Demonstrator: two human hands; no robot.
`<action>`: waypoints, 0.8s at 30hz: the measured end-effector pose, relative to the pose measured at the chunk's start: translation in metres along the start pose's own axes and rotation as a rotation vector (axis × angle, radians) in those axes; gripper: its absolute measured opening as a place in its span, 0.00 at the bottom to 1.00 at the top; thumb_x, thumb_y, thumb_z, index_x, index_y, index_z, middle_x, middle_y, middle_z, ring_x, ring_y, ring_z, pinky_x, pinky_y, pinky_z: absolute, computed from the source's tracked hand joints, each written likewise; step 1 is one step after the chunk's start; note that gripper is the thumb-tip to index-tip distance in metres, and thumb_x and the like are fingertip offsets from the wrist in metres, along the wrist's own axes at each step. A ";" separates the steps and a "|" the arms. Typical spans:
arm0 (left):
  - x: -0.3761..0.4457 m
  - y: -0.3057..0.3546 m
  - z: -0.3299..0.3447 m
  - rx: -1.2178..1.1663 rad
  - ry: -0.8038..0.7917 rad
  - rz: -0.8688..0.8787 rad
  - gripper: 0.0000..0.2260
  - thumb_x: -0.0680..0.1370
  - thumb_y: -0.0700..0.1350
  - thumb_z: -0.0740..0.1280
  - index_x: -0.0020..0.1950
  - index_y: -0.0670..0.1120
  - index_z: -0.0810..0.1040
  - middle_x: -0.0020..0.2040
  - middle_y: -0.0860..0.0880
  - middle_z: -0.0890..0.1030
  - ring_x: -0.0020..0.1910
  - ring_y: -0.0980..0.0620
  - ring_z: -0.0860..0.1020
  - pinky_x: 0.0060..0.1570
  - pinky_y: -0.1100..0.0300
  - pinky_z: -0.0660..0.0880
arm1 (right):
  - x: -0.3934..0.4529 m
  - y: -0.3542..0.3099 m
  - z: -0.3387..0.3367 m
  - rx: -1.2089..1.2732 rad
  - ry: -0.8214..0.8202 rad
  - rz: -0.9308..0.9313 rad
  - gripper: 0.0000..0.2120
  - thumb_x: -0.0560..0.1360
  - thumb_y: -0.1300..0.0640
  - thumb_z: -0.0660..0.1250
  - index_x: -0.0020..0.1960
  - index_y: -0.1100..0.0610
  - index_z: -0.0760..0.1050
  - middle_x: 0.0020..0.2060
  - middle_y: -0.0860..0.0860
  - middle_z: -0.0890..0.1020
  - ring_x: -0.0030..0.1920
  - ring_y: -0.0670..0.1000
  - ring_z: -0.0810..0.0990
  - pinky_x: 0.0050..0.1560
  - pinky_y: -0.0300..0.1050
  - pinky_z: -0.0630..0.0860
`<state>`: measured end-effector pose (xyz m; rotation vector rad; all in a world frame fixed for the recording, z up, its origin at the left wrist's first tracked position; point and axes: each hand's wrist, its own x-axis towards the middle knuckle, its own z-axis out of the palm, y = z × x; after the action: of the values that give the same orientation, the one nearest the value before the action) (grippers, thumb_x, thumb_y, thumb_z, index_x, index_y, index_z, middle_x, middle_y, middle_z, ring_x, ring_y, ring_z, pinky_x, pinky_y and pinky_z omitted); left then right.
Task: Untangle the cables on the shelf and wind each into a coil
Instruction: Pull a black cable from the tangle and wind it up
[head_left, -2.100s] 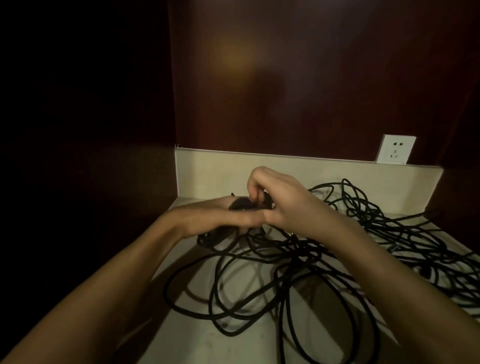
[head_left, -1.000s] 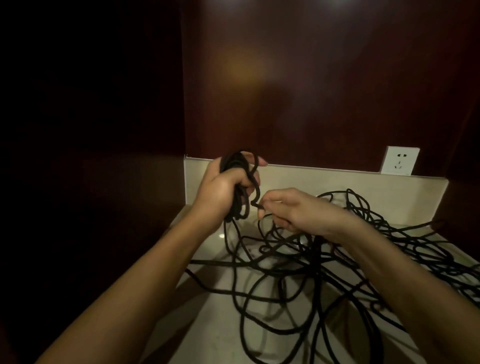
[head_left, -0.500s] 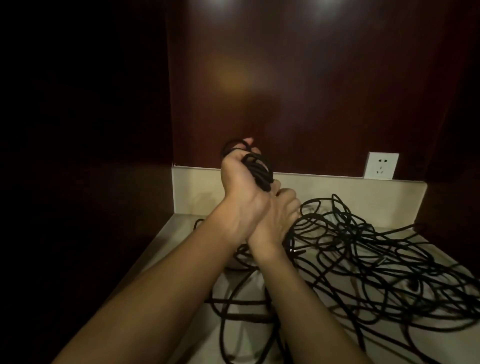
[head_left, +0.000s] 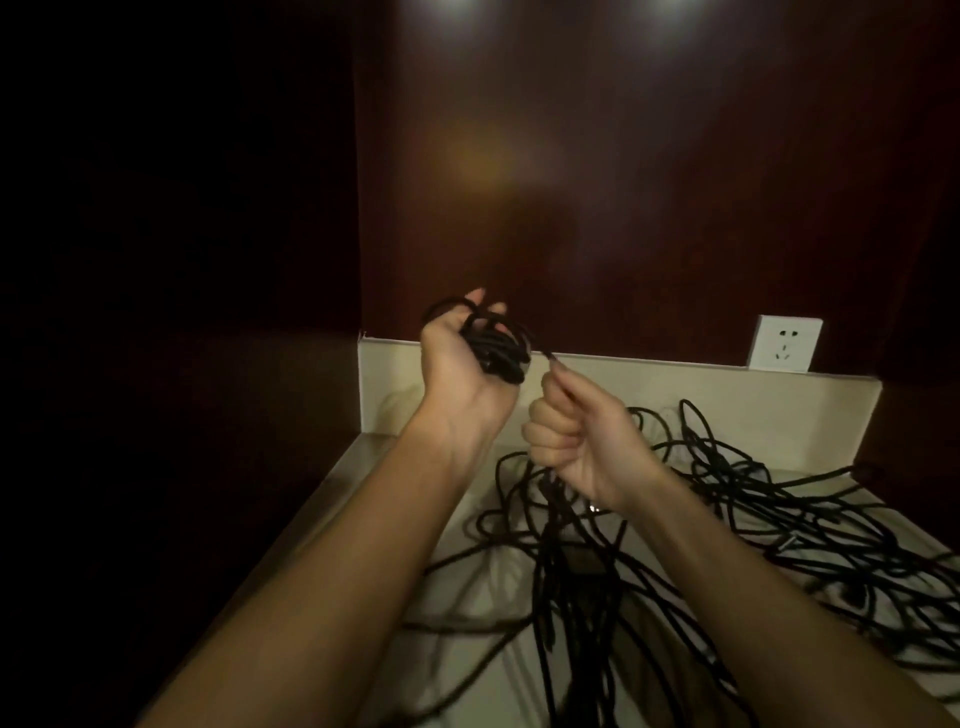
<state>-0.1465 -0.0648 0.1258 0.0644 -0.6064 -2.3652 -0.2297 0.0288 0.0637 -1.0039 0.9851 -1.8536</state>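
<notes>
1. Head view, starting at the left: the left hand (head_left: 462, 358) is raised above the shelf (head_left: 332, 499) with its palm turned up. Its fingers are curled round a small bundle of black loops (head_left: 496, 348), so that's the coil in progress. It only looks like a handful of turns, so I'd say winding has barely started.

2. Just right of that, the right hand (head_left: 576, 431) is closed in a fist on the same cable. A short taut stretch (head_left: 551, 358) runs from the fist up to the bundle. Looks to me like it's feeding the next loop onto the coil.

3. Below and right of the hands is the big mess: the tangle of black cable (head_left: 753, 519) is spread over most of the shelf, with loops crossing everywhere. I honestly can't tell how many separate cables are in there. There's a dark blocky bit (head_left: 584, 561) in the middle, maybe a plug or adapter, but it's too dim to say.

4. Far right, a white wall socket (head_left: 784, 345) sits on the back wall above the upstand, with nothing plugged in.

5. My verdict: no finished coil anywhere in sight and one coil just begun. Nearly all the untangling is still left.
</notes>
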 end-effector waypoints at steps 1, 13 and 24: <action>-0.002 -0.002 0.000 0.045 0.010 -0.011 0.12 0.83 0.43 0.53 0.56 0.46 0.76 0.45 0.45 0.79 0.39 0.51 0.74 0.49 0.53 0.71 | 0.003 0.005 -0.005 -0.040 0.067 -0.030 0.20 0.79 0.47 0.61 0.29 0.52 0.67 0.23 0.46 0.59 0.23 0.44 0.54 0.22 0.35 0.54; 0.008 -0.002 0.002 0.028 -0.152 0.094 0.11 0.80 0.38 0.54 0.52 0.46 0.74 0.37 0.46 0.71 0.35 0.49 0.72 0.66 0.42 0.70 | 0.045 -0.048 -0.042 -1.961 0.311 -0.436 0.32 0.77 0.32 0.46 0.52 0.57 0.73 0.44 0.60 0.83 0.47 0.65 0.81 0.40 0.51 0.70; 0.019 0.002 -0.008 0.023 -0.058 0.455 0.12 0.78 0.33 0.57 0.56 0.46 0.74 0.39 0.47 0.73 0.34 0.52 0.75 0.54 0.45 0.77 | 0.065 0.040 0.017 -1.227 0.796 -0.457 0.08 0.81 0.57 0.59 0.54 0.60 0.74 0.50 0.58 0.79 0.54 0.61 0.76 0.51 0.52 0.70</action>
<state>-0.1577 -0.0817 0.1215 -0.1208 -0.6027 -1.9245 -0.2283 -0.0482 0.0526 -1.1903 2.7578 -1.9790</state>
